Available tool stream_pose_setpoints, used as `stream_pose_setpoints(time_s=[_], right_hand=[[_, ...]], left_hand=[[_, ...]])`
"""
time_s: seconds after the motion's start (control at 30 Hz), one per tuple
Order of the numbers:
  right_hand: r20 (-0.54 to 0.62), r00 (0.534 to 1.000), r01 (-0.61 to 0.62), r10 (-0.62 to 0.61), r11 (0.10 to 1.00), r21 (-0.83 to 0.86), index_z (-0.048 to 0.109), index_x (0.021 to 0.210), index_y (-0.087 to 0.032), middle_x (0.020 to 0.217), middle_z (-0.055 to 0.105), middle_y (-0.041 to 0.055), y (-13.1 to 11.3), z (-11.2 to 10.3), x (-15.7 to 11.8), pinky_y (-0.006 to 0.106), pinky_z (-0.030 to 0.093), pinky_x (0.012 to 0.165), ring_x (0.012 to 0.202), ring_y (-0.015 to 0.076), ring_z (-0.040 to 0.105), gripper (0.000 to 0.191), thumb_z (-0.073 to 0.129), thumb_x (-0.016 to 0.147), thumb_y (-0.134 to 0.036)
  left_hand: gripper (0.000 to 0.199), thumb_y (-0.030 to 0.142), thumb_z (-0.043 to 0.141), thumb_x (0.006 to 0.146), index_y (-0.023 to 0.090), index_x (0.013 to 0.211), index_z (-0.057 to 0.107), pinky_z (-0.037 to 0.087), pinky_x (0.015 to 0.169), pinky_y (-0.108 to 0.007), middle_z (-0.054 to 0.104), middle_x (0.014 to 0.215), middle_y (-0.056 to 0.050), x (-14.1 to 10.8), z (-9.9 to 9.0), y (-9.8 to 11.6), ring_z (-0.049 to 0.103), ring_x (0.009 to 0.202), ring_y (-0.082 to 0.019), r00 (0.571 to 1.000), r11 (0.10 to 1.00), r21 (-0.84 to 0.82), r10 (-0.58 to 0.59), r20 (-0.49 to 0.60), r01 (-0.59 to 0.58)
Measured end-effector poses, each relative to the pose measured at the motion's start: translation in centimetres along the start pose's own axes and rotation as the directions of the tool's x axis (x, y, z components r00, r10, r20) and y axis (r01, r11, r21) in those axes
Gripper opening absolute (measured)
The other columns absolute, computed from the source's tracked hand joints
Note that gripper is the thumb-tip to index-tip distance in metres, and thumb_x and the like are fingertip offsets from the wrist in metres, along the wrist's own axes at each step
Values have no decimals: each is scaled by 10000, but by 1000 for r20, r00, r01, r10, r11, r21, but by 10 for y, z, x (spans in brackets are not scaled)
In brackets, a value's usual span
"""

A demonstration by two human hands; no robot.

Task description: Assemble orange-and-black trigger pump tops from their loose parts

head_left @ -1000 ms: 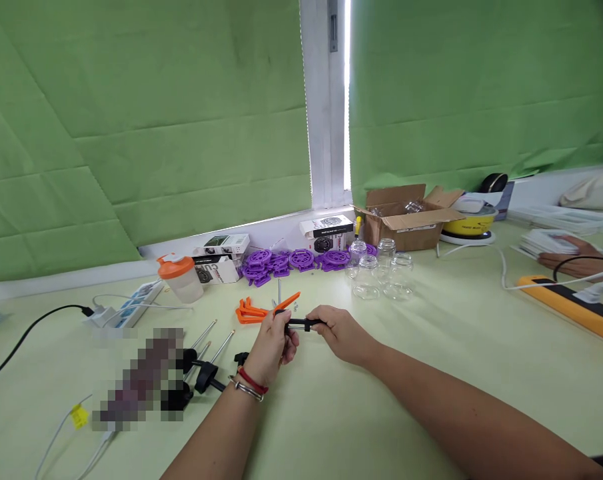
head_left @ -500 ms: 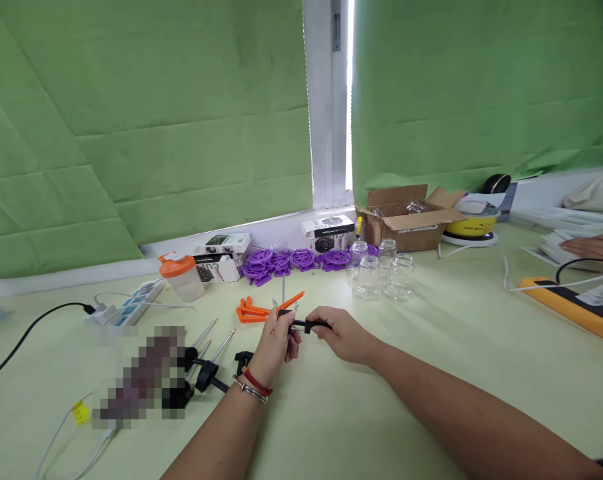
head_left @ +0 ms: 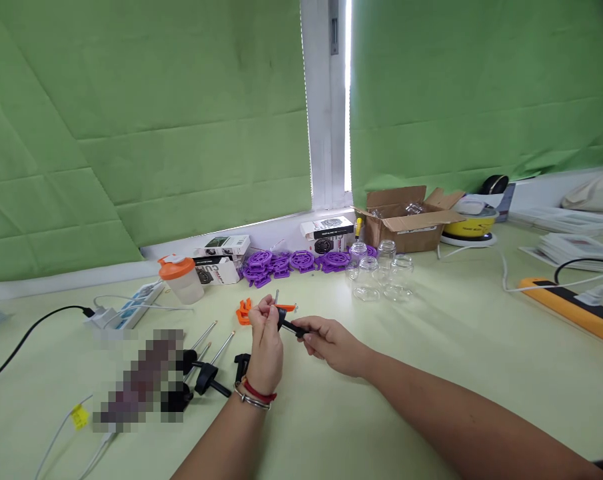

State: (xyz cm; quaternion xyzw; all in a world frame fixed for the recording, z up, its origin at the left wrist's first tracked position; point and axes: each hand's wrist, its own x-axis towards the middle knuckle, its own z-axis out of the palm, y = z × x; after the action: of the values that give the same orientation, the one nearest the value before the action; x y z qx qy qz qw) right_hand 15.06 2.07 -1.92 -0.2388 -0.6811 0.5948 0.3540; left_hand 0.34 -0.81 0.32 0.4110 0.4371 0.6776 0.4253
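My left hand (head_left: 267, 340) pinches the round end of a black handled cap (head_left: 295, 329) in front of me. The fingers of my right hand (head_left: 334, 343) are closed on its handle end, and part of it is hidden by both hands. A thin metal rod (head_left: 276, 295) shows just above my left fingers; whether it belongs to the cap I cannot tell. Orange plastic clips (head_left: 243, 312) lie behind my left hand, partly covered by it. Left of my wrist are similar black caps (head_left: 207, 377) with metal rods and a black bracket-like part (head_left: 241, 367).
Purple plastic discs (head_left: 258, 267) lie along the wall near white boxes (head_left: 221, 270). Several clear glass jars (head_left: 400, 283) stand before an open cardboard box (head_left: 414, 233). An orange-lidded shaker cup (head_left: 184, 283) stands at left, and an orange power strip (head_left: 576, 313) lies at right.
My hands have shifted slightly left, and the black handled cap has turned so its handle slants down to the right. Another person's hand at the right edge has gone from view.
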Motion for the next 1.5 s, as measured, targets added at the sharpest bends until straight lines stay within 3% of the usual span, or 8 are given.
stream_pose_setpoints(time_s=[0.1,0.23,0.37,0.6,0.73,1.03,1.23,1.5], right_hand=[[-13,998,-56,61,965,256,549,1121,-188,789,541,17,-6,4,0,228,316,501,569,77,436,341,565,804,-314],[-12,997,-69,82,900,430,561,1054,-175,812,564,34,-13,3,0,219,281,458,541,73,450,330,624,769,-329],[8,996,-81,89,861,502,570,1019,-169,786,572,33,-15,1,-1,205,247,435,531,68,451,305,645,761,-314],[23,995,-98,102,842,531,553,1020,-163,818,603,54,-18,1,-2,206,242,427,528,75,470,313,660,755,-292],[15,994,-103,112,846,523,527,1011,-170,822,618,59,-19,1,-2,204,239,420,526,79,476,311,656,759,-297],[-16,990,-115,140,869,482,498,998,-168,805,621,52,-17,2,-2,201,215,426,506,64,444,333,658,747,-317],[-22,989,-118,149,855,505,503,1012,-162,773,615,43,-14,0,-1,201,237,428,516,71,465,354,667,733,-306],[-48,985,-129,166,892,433,483,1061,-163,747,610,31,-15,5,0,218,323,419,528,102,516,384,632,737,-307]], left_hand=[[223,383,458,877,249,1055,442,268,1042,-305,352,1339,-54,-5,3,3,294,1301,-163,987,981,107,157,32,-159],[354,343,489,863,258,1203,433,228,1060,-338,374,1335,-63,-9,5,12,329,1266,-191,971,938,270,179,159,-218],[481,283,606,785,262,1234,438,253,1045,-354,432,1289,-65,-5,4,15,390,1213,-218,960,900,355,188,207,-253],[361,296,501,851,241,1190,392,339,986,-378,476,1183,-70,2,0,11,462,1106,-183,928,782,500,308,210,-373],[266,336,456,874,239,1122,454,385,922,-350,536,1084,-50,6,-3,12,502,1002,-171,925,722,578,302,230,-380],[267,379,424,877,215,1073,501,405,870,-360,603,992,-48,11,-7,3,545,915,-182,929,587,728,308,204,-354],[311,388,497,832,209,1086,501,412,851,-369,605,988,-53,8,-3,5,553,923,-199,911,487,781,328,252,-391],[297,403,540,799,201,1012,506,442,781,-358,610,937,-52,8,-4,0,572,835,-186,928,504,804,343,148,-314]])
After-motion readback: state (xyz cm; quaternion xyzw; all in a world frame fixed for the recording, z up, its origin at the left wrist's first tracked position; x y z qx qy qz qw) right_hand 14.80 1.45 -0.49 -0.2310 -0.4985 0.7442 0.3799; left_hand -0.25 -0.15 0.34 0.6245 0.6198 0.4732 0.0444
